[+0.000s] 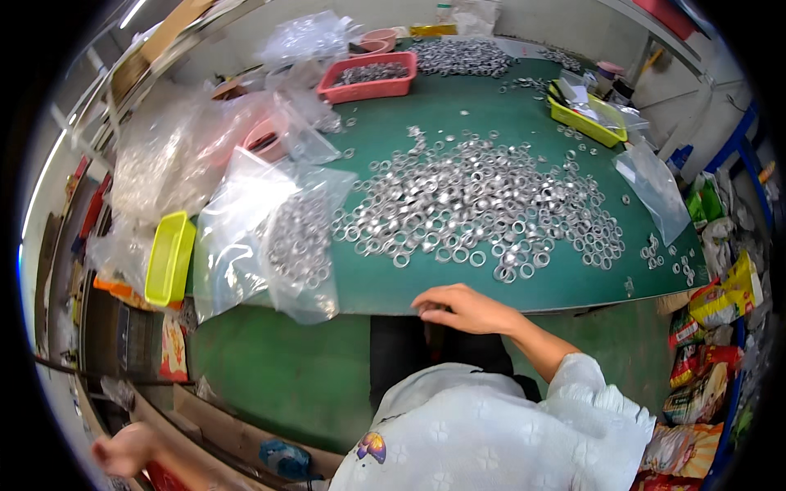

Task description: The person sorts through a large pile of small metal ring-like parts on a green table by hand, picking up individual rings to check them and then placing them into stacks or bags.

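A wide pile of silver metal rings (483, 196) lies spread over the green tabletop (385, 286). My right hand (465, 309) is at the table's near edge, in front of the pile. Its fingers are loosely bent, with the thumb apart, and nothing shows in them. Far down to the left, away from the table, my left hand (127, 450) is smeared by motion beside the low shelving. Whether it holds anything cannot be made out. A clear plastic bag (299, 237) with many rings inside lies on the table's left side, its lower end over the front edge.
A red tray of metal parts (370, 78) stands at the back left, and another heap of parts (458, 57) lies behind. Yellow-green baskets (170, 258) (585, 114) flank the work area. Crumpled plastic bags (172, 155) crowd the left; colourful packets (708, 315) fill a rack at right.
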`<state>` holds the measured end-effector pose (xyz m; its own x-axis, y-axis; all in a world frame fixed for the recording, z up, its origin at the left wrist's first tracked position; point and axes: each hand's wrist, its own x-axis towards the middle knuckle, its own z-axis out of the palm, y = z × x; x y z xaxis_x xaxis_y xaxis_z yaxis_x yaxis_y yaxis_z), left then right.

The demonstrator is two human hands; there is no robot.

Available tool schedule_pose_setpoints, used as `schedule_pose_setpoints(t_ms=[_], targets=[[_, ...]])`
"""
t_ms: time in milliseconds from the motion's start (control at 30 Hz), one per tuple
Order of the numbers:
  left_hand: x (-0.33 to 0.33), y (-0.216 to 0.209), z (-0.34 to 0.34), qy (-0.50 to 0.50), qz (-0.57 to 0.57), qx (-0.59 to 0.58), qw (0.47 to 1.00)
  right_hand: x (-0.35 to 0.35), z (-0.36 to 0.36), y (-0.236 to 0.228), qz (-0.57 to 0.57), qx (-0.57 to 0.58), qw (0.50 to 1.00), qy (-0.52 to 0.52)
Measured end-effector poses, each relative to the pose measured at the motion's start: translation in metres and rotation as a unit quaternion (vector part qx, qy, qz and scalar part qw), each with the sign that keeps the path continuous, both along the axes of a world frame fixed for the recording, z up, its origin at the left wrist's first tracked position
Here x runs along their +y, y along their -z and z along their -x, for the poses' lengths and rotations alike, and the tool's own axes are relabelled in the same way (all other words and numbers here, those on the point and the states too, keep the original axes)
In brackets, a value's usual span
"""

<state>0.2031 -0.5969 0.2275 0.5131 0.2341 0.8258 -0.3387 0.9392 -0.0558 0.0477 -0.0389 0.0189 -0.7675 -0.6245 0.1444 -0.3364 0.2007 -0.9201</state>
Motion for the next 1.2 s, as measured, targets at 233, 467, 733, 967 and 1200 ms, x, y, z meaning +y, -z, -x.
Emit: schedule_pose_setpoints(t_ms=[233, 467, 733, 967, 1200], targets=[[0.376, 0.19, 0.17, 0.446, -0.128, -0.705, 0.537, 0.103, 0.016, 0.017, -0.23, 0.199, 0.94, 0.153], [0.406, 0.259, 0.235, 0.24, -0.228, -0.812, 0.481, 0.119, 0.043, 0.031, -0.346, 0.262, 0.9, 0.039], [0.448, 0.268, 0.252, 0.331, -0.183, -0.808, 0.452, 0.173, 0.072, 0.04, -0.402, 0.283, 0.871, 0.027], [0.485, 0.27, 0.27, 0.38, -0.099, -0.8, 0.453, 0.207, 0.091, 0.042, -0.385, 0.31, 0.866, 0.083], [0.526, 0.276, 0.308, 0.47, -0.052, -0.752, 0.459, 0.213, 0.121, 0.032, -0.367, 0.366, 0.829, 0.21]])
